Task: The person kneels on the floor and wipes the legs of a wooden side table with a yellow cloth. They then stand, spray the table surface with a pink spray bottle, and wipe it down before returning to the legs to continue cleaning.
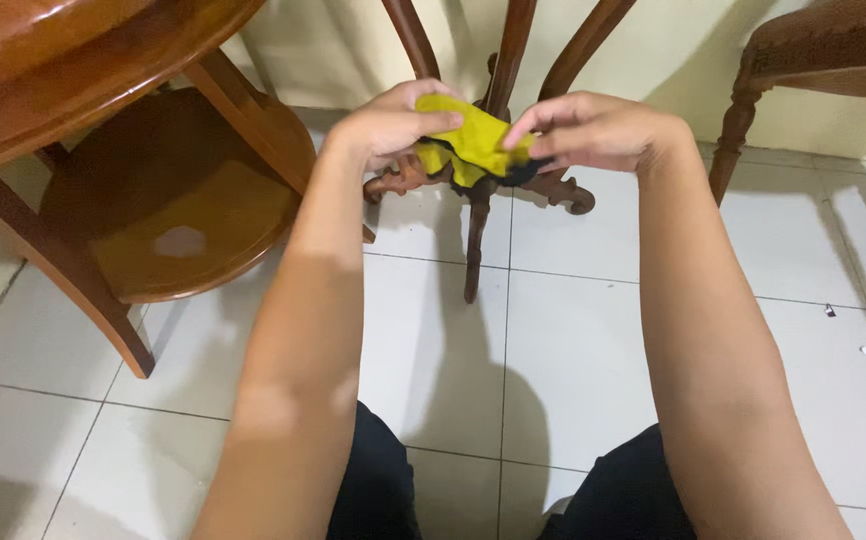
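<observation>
While pinched between both hands near the top centre of the frame, yellow cloth [473,148] with a dark edge, bunched up, long axis running roughly left to right from one grip to the other, held in the air above the white tiled floor [573,340] and in front of a dark wooden stand [478,215]. Left hand [393,125] closed on the left end with thumb laid over the top, right hand [593,130] gripping the right end by the fingertips, both about equally near. Round wooden tabletop [73,60] at upper left, chair leg [733,130] at upper right, well apart from the cloth.
</observation>
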